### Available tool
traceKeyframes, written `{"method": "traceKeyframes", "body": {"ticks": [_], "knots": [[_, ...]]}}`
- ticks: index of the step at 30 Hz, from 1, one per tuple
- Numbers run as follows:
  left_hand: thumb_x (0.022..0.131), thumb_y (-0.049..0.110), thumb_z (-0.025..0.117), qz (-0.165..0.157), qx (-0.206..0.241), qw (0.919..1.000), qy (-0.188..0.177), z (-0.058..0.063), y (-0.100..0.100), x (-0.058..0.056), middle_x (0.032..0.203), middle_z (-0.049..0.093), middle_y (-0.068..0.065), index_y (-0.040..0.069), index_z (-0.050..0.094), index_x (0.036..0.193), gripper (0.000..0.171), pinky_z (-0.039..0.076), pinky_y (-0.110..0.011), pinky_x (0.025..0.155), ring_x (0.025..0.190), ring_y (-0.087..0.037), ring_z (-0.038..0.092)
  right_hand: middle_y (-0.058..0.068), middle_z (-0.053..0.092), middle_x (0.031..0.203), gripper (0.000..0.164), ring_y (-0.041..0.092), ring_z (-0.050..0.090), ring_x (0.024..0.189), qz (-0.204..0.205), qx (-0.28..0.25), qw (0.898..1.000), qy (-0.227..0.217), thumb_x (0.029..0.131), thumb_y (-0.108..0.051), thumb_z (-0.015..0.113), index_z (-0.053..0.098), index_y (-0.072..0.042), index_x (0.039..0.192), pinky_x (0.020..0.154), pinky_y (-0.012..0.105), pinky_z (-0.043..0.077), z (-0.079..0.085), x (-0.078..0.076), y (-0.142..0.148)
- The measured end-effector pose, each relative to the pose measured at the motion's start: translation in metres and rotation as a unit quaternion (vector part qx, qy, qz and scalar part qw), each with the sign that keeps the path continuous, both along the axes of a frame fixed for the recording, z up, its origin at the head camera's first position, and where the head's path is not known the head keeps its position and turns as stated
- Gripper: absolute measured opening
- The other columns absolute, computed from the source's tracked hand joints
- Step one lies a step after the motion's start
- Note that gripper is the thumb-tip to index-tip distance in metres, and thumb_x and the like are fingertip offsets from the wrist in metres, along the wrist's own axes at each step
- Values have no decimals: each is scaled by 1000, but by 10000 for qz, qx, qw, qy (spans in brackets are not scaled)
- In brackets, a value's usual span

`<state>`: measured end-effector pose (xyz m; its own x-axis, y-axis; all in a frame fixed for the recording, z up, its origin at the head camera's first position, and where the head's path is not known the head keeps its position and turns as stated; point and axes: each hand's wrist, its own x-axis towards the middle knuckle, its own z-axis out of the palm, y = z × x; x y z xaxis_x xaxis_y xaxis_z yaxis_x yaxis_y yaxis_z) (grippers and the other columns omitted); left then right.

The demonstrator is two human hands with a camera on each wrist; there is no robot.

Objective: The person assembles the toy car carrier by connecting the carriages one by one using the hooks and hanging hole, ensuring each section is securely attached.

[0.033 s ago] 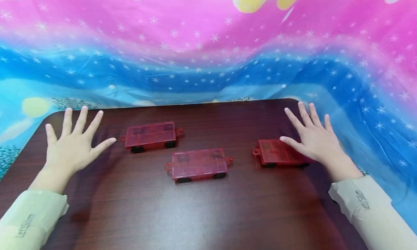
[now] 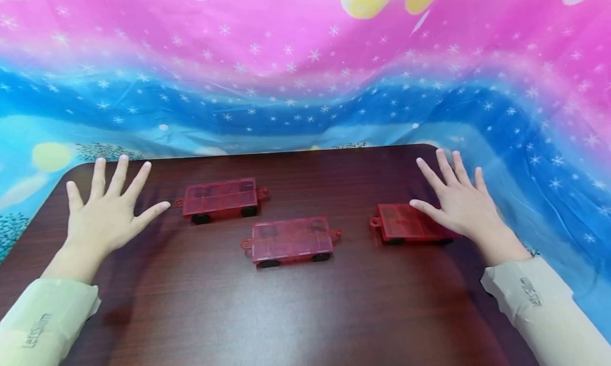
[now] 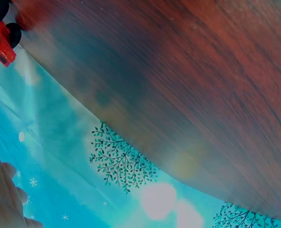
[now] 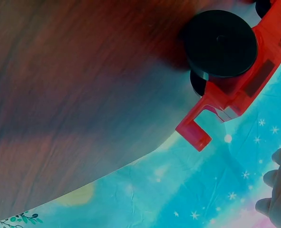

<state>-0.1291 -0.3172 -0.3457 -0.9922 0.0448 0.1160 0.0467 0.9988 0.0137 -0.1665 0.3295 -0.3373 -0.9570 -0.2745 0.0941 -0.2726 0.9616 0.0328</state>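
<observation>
Three translucent red toy wagons with black wheels stand on the dark wood table. My left hand (image 2: 102, 217) is spread at the left, its thumb tip just short of the ring coupling of the back-left wagon (image 2: 220, 197). The middle wagon (image 2: 292, 241) sits nearer to me, apart from both hands. At the right, my right hand (image 2: 463, 204) spreads its fingers and overlaps the far end of the right wagon (image 2: 406, 223), hiding part of it. In the right wrist view a red wagon's wheel (image 4: 221, 43) and hook end show up close. Both hands hold nothing.
The brown table (image 2: 229, 313) has a rounded back edge. Behind it hangs a pink and blue cloth (image 2: 286, 90) with white snowflakes, close beyond both hands' fingertips. Cream sleeves (image 2: 50, 313) cover both forearms.
</observation>
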Motion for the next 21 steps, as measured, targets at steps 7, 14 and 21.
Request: {"method": "traceKeyframes", "body": {"ticks": [7,14,21], "knots": [[91,75,39,-70,54,9999,75,3,4,4,167,-13,-11,34,-4,160,90,-20,-77,106,148,-34,-31,5,-17,166,90,29,-27,151,-13,-21,10000,-2,93,-69,46,-5,-36,159,113,73,-12,2,4,2],[91,74,39,-93,52,9999,96,4,8,7,167,-12,-11,33,-3,160,90,-19,-77,107,149,-35,-30,5,-16,167,89,28,-26,151,-2,-23,10000,41,93,-69,47,-4,-37,159,113,74,-11,3,5,1],[92,73,41,-194,76,9997,113,4,14,12,168,-11,-9,34,-2,160,89,-15,-79,107,150,-35,-27,9,-11,168,92,29,-24,152,119,33,9999,26,92,-69,49,-3,-36,160,112,75,-10,0,8,-2]]}}
